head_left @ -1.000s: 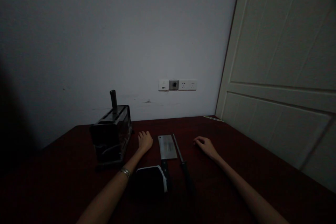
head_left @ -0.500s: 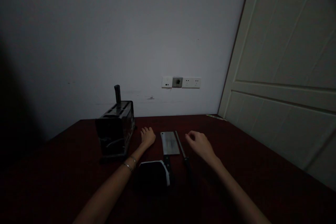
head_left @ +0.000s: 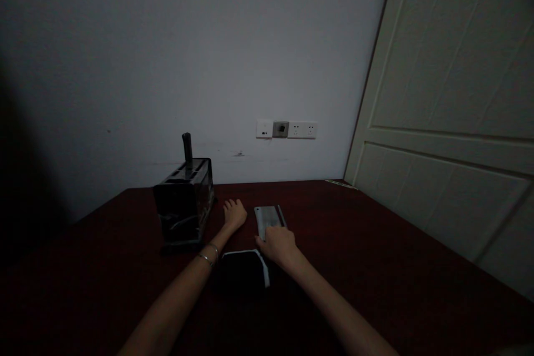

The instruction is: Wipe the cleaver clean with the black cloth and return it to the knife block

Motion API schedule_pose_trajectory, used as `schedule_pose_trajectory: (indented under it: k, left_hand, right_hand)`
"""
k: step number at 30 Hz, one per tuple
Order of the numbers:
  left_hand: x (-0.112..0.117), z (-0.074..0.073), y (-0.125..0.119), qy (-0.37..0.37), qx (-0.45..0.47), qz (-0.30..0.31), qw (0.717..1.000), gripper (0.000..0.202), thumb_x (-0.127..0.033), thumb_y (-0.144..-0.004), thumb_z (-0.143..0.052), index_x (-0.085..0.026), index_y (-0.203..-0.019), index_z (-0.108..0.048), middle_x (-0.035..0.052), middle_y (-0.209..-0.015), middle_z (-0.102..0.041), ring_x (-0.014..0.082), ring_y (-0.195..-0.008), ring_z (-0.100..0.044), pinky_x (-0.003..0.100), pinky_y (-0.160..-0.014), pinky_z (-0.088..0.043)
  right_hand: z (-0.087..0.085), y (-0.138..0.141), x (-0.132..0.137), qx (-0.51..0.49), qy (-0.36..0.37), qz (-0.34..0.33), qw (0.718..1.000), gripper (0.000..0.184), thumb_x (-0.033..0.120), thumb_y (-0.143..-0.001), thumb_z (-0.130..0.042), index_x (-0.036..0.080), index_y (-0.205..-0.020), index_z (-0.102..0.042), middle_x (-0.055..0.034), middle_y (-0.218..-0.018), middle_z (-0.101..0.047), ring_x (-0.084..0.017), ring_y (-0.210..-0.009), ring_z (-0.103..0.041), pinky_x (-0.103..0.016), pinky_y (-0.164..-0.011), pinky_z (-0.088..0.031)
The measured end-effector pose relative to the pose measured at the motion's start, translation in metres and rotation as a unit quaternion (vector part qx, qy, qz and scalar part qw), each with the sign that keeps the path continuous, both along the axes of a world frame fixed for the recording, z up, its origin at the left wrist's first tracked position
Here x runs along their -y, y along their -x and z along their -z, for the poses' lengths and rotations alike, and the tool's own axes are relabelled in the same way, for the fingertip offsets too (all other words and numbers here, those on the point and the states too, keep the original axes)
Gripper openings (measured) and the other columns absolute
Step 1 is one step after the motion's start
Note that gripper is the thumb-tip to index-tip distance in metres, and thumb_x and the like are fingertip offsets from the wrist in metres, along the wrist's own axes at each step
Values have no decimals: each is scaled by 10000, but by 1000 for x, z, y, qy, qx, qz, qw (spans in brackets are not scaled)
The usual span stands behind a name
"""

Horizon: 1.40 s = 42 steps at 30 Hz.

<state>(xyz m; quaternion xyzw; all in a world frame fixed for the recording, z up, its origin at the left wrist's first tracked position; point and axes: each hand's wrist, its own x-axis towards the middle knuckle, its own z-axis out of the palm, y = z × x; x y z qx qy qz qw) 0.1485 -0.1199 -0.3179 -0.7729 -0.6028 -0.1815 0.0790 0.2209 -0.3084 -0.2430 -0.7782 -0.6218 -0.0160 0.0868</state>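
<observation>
My right hand (head_left: 278,243) is closed over the handle end of a cleaver (head_left: 267,218), hiding the handle. The wide metal blade lies on the table, pointing away from me, with a hole near its far left corner. Just right of the blade shows the tip of a thin sharpening steel (head_left: 281,214); my hand and forearm cover most of it. My left hand (head_left: 235,214) rests on the table left of the cleaver, fingers spread, holding nothing. Metal bangles circle that wrist.
A black slotted knife block (head_left: 179,206) with one black handle (head_left: 187,146) sticking up stands left of my left hand. Between my forearms lies a dark object with a white edge (head_left: 263,270). Wall sockets (head_left: 302,130) and a pale door (head_left: 450,122) lie beyond the dark red table (head_left: 334,217).
My right hand has moved left and toward me, from beside the sharpening steel onto the cleaver's handle, and closed there. My left hand has stayed in place.
</observation>
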Motion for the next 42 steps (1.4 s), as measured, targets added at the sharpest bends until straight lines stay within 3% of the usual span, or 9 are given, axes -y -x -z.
schedule_pose_trajectory:
  k: [18,27,35,42]
  left_hand:
    - [3,-1,0,-11,4,1,1000,379,-161,-821,-309,-44,-1117,-515,246,-1197,-494,321,-1128,-448,436,-906,-327]
    - [2,-2,1,5,3,4,1000,379,-173,-830,-297,-51,-1114,-516,244,-1222,-478,326,-1156,-424,438,-910,-325]
    - [4,-4,1,13,-3,7,1000,380,-187,-837,-296,-57,-1129,-501,244,-1241,-460,316,-1161,-418,437,-922,-309]
    - [4,-6,1,17,-8,3,1000,380,-196,-838,-302,-59,-1133,-500,236,-1239,-466,323,-1165,-413,428,-917,-311]
  right_hand:
    - [12,9,-20,8,28,41,999,304,290,-777,-490,95,-901,-687,-191,-918,-676,-297,-850,-643,-371,-658,-506]
    - [11,12,-19,13,21,8,1000,281,185,-791,-450,87,-893,-693,-204,-911,-673,-292,-858,-642,-368,-684,-500]
    - [1,1,-13,-28,6,26,999,327,273,-817,-434,81,-907,-682,-210,-916,-669,-301,-886,-632,-374,-717,-484]
    - [-8,-31,-11,-128,-25,38,991,373,388,-784,-493,64,-879,-651,-229,-944,-654,-302,-921,-619,-335,-731,-464]
